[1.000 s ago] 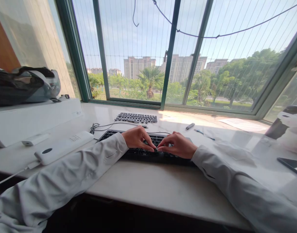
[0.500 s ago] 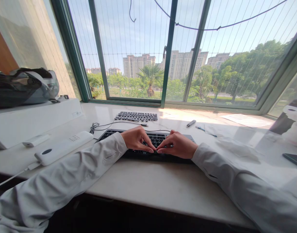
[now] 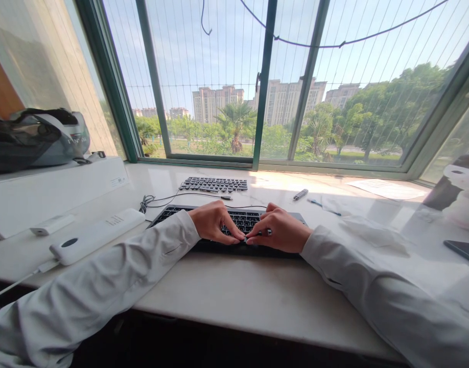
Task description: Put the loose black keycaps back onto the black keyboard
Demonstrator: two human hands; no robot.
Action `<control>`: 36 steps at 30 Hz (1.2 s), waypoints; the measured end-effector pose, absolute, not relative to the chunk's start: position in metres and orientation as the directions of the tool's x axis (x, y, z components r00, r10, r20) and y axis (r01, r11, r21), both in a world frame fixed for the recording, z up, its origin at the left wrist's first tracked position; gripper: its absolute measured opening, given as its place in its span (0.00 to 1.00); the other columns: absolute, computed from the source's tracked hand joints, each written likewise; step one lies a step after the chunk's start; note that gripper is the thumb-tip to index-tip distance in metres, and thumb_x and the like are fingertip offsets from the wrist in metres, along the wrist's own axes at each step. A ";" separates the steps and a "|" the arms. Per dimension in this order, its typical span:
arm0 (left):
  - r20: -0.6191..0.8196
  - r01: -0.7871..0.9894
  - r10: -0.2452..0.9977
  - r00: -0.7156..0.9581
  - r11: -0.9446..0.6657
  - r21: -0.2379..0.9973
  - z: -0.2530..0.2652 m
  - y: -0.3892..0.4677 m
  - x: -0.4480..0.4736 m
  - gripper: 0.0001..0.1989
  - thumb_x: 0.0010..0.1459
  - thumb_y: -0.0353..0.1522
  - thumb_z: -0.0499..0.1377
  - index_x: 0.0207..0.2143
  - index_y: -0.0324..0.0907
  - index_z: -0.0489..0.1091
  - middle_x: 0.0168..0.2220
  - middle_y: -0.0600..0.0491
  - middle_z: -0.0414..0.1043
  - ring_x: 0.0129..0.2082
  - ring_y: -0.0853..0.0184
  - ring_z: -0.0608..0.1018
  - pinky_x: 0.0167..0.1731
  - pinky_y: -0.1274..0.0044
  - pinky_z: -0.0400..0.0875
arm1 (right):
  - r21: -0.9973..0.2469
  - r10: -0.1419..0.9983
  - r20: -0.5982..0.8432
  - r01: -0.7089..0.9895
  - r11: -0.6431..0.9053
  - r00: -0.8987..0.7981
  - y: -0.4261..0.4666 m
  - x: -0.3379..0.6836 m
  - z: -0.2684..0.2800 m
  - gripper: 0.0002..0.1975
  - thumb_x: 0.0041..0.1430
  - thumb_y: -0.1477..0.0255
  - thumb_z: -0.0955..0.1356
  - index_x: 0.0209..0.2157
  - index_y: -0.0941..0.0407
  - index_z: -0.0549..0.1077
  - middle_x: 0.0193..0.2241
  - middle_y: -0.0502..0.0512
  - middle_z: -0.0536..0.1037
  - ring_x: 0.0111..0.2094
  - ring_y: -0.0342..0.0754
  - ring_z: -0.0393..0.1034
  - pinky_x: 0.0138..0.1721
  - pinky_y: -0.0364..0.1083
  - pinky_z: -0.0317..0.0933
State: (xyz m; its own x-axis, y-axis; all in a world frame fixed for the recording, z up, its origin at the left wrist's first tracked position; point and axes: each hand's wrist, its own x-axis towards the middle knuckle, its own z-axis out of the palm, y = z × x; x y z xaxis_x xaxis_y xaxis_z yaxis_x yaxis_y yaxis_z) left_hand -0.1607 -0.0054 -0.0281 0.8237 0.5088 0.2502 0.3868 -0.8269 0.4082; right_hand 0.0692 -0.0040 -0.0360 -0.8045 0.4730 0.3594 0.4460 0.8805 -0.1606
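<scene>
A black keyboard [image 3: 245,219] lies in front of me, partly covered by my hands. My left hand [image 3: 214,223] is closed in a pinch over its front middle part, thumb and index fingertips together. From the other side my right hand [image 3: 277,229] pinches at the same spot, its fingertips almost meeting the left ones. Something small and dark shows between the fingertips, too small to make out. Behind the keyboard, dark keycaps [image 3: 215,184] are laid out in rows on the white tabletop.
A black cable [image 3: 169,197] with a plug lies behind the keyboard. To the left are a white power bank [image 3: 98,236], a smaller white device [image 3: 52,224] and a white box [image 3: 58,191] bearing a bag. On the right lie a small grey tool [image 3: 300,194], clear plastic [image 3: 372,232] and a phone [image 3: 464,251].
The whole view has shifted slightly. Both hands stay at the same place on the keyboard, with only small movements of the fingers.
</scene>
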 end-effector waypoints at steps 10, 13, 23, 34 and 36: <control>0.294 0.380 0.445 0.846 -0.890 0.253 -0.025 -0.014 -0.161 0.14 0.48 0.28 0.63 0.37 0.52 0.78 0.37 0.59 0.78 0.35 0.70 0.80 0.27 0.86 0.68 | -0.052 0.349 0.397 0.359 0.932 -0.849 -0.008 0.071 -0.036 0.13 0.58 0.61 0.66 0.30 0.50 0.81 0.17 0.49 0.74 0.21 0.40 0.59 0.39 0.47 0.50; 0.290 0.385 0.444 0.848 -0.891 0.241 -0.026 -0.013 -0.161 0.13 0.49 0.29 0.62 0.37 0.51 0.79 0.37 0.58 0.78 0.32 0.70 0.81 0.24 0.85 0.66 | -0.017 0.339 0.380 0.360 0.933 -0.861 -0.012 0.069 -0.035 0.13 0.58 0.64 0.66 0.25 0.51 0.80 0.16 0.49 0.73 0.20 0.39 0.57 0.40 0.47 0.50; 0.292 0.397 0.426 0.856 -0.904 0.158 -0.025 -0.015 -0.158 0.10 0.49 0.31 0.61 0.35 0.51 0.79 0.35 0.56 0.79 0.31 0.70 0.80 0.23 0.84 0.63 | 0.184 0.236 0.335 0.309 0.933 -0.912 -0.019 0.066 -0.031 0.16 0.58 0.71 0.62 0.22 0.55 0.78 0.14 0.51 0.70 0.18 0.40 0.53 0.37 0.47 0.52; 0.311 0.409 0.383 0.870 -0.912 -0.024 -0.021 -0.024 -0.153 0.09 0.50 0.32 0.59 0.31 0.52 0.79 0.29 0.55 0.79 0.25 0.72 0.79 0.20 0.82 0.60 | 0.286 0.216 0.311 0.307 0.908 -0.926 -0.023 0.059 -0.032 0.20 0.58 0.74 0.61 0.15 0.56 0.74 0.12 0.51 0.69 0.17 0.40 0.50 0.36 0.47 0.54; 0.324 0.402 0.377 0.868 -0.916 -0.012 -0.022 -0.023 -0.154 0.09 0.49 0.32 0.59 0.31 0.52 0.79 0.29 0.55 0.79 0.25 0.72 0.79 0.19 0.82 0.60 | 0.255 0.241 0.321 0.329 0.909 -0.916 -0.022 0.060 -0.032 0.20 0.58 0.74 0.61 0.16 0.56 0.75 0.12 0.51 0.68 0.17 0.40 0.50 0.36 0.46 0.54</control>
State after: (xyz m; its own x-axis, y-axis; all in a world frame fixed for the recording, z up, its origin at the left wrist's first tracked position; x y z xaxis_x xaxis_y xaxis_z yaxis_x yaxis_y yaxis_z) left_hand -0.1538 -0.0229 -0.0215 0.8679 0.3767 0.3237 0.4020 -0.9156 -0.0122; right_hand 0.0596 -0.0220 -0.0323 -0.9158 0.2411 0.3212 0.3289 0.9093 0.2549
